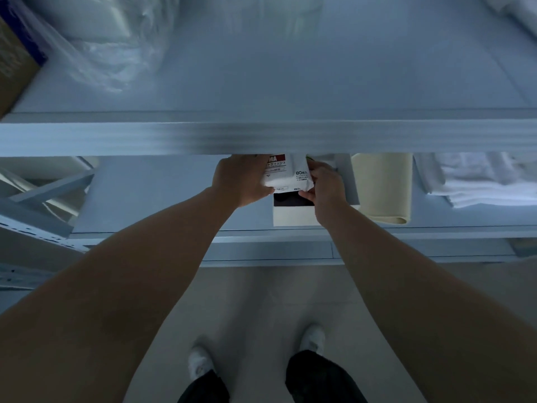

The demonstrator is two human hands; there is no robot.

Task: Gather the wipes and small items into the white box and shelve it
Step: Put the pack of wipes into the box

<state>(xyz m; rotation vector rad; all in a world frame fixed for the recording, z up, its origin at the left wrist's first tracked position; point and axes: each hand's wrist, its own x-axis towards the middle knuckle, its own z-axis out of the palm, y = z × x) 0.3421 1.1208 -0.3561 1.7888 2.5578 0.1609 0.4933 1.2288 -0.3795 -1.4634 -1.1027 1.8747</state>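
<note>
Two white shoes (312, 336) and dark trouser legs stand on a pale, smooth floor (261, 301) in front of a grey-white metal shelving unit. Both bare forearms reach forward over the lower shelf (151, 193), whose surface is flat and matte. The left hand (241, 181) and right hand (327, 187) grip a soft white pack of wipes (287, 177) between them, fingers curled closed around its left and right edges, thumbs pressing the near corners. The pack, glossy plastic with a red band and printed text including "80", is held directly above the open top of the white box (293, 215), a straight-sided rectangular carton with a dark interior that stands on the lower shelf. The pack's long axis runs away from the camera, its far end hidden beneath the upper shelf's front rail (267, 138). Just right of the box lies a cream roll (382, 187) of smooth sheet material; further right, folded white cloth (488, 178). On the upper shelf sit crinkled clear plastic bags (96, 39) and a cardboard box (14, 59) at far left.
</note>
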